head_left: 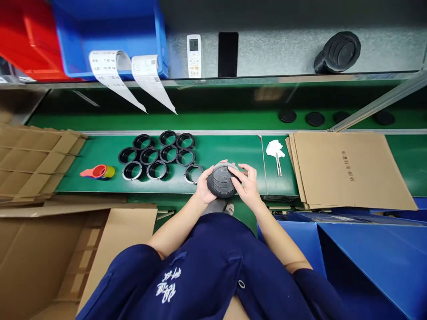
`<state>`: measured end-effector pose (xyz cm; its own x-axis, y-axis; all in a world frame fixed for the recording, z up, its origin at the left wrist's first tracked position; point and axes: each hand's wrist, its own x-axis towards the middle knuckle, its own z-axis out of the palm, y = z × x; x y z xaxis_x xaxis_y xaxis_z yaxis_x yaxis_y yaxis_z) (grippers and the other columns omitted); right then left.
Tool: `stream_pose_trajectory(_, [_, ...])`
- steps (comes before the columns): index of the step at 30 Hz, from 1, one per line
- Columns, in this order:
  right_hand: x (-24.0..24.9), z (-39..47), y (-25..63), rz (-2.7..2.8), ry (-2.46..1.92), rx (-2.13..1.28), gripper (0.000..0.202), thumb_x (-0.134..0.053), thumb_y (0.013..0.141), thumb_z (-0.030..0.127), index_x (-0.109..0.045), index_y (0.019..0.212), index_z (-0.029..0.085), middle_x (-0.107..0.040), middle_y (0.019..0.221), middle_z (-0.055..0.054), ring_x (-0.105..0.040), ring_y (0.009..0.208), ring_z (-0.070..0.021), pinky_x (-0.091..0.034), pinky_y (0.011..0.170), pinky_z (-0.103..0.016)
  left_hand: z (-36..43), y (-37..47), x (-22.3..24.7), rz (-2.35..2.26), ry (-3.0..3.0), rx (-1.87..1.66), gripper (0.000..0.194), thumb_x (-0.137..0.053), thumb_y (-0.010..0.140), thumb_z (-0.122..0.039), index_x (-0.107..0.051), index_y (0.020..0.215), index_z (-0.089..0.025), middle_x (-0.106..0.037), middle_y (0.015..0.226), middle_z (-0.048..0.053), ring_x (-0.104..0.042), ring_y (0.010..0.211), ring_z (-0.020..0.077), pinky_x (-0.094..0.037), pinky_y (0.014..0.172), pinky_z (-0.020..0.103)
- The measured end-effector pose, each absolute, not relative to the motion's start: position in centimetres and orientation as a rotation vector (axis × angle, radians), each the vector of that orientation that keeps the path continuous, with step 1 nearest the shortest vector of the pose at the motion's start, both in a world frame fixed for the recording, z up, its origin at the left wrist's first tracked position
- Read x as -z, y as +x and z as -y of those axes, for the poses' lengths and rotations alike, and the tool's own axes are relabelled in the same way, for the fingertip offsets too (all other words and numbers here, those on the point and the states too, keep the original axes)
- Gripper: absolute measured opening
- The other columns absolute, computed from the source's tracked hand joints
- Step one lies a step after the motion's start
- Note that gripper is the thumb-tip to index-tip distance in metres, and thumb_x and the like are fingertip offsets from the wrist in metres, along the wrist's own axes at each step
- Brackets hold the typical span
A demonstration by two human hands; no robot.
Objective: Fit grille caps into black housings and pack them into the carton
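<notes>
A round black air vent with curved slats on its face is held in front of my body, just off the bench's front edge. My left hand is closed around its left side and partly under it. On the right, my right hand has its fingertips on the face and its thumb at the rim. The palm-side grip is hidden. Several black rings lie on the green bench left of my hands; a single ring sits closest to my left hand.
A knife and white paper scrap lie right of my hands, beside stacked cardboard. Tape rolls sit at left. Black discs line the belt behind. Overhead, a shelf holds a blue bin. An open carton stands lower left.
</notes>
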<state>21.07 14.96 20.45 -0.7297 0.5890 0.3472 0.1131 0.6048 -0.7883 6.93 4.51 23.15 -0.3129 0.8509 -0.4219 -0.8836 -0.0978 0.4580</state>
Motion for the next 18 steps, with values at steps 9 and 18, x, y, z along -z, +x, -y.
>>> stream_pose_trajectory(9, [-21.0,-16.2,22.0,2.419,-0.39,-0.932,0.041,-0.046,0.102,0.052,-0.07,0.131,0.037,-0.04,0.15,-0.008,-0.033,0.139,-0.0354,-0.034,0.118,-0.061,-3.7,8.6,-25.3,-0.989,0.02,-1.642,0.056,-0.054,0.09,-0.058,-0.063,0.128,-0.019,-0.071,0.118,0.012,-0.065,0.116,0.0351,-0.054,0.096,0.049])
stream_pose_trajectory(18, [-20.6,-15.7,19.5,2.4,-0.276,-1.128,0.067,-0.022,0.104,0.063,-0.079,0.111,0.028,-0.048,0.146,-0.008,-0.032,0.141,-0.0315,-0.032,0.121,-0.056,-2.2,7.6,-24.4,-0.918,-0.088,-1.606,0.054,-0.057,0.091,-0.054,-0.063,0.131,-0.018,-0.072,0.116,0.012,-0.068,0.107,0.0351,-0.055,0.09,0.052])
